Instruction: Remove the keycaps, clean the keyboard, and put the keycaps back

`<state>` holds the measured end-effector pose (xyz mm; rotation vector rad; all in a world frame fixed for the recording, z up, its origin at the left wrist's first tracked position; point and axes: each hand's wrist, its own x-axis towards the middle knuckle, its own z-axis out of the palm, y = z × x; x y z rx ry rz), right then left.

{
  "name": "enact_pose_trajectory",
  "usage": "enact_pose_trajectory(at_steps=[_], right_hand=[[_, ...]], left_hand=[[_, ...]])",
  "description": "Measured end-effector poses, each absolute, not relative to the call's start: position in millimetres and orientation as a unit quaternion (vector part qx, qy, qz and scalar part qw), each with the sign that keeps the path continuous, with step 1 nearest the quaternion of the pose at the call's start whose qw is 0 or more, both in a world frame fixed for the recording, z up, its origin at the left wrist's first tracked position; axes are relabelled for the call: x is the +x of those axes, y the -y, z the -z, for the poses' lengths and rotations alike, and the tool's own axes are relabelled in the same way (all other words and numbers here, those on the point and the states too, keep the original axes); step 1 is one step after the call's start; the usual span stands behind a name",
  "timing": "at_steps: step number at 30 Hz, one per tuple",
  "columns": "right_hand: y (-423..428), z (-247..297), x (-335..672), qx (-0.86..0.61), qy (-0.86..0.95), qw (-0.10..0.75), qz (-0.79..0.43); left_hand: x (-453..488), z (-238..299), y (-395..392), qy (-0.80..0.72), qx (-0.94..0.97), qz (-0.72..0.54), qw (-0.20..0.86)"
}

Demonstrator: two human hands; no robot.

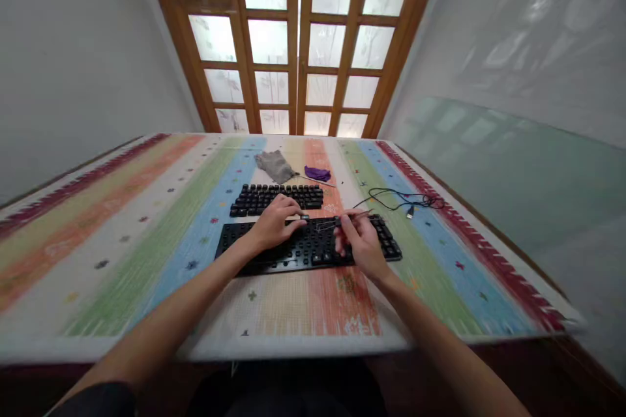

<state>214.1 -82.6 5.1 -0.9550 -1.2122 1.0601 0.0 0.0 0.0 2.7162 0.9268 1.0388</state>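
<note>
A black keyboard (303, 254) lies in front of me, its left and middle part mostly stripped of keycaps and its right end still covered. Over its middle, my left hand (274, 223) pinches a small black keycap (304, 217) between thumb and fingertips. My right hand (359, 238) is closed around a wire keycap puller (327, 225), whose thin metal loops point left toward that keycap. Just behind the keyboard, loose black keycaps (264, 198) are laid out in rows.
A grey cloth (274, 166), a thin-handled brush-like tool (313, 178) and a crumpled purple cloth (317, 173) lie farther back. The black USB cable (391, 199) curls to the right. A striped cloth (161, 254) covers the table, with walls on both sides.
</note>
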Motion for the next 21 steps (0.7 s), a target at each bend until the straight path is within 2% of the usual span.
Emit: enact_pose_trajectory(at_steps=[10, 17, 21], right_hand=[[96, -6, 223, -0.411, 0.552, 0.562, -0.460], [103, -18, 242, -0.429, 0.708, 0.400, -0.393], [104, -25, 245, -0.432, 0.758, 0.356, -0.334]], left_hand=[[17, 2, -30, -0.355, 0.913, -0.196, -0.051], [15, 2, -39, -0.366, 0.916, -0.152, -0.058], [13, 1, -41, -0.357, 0.921, -0.136, -0.080]])
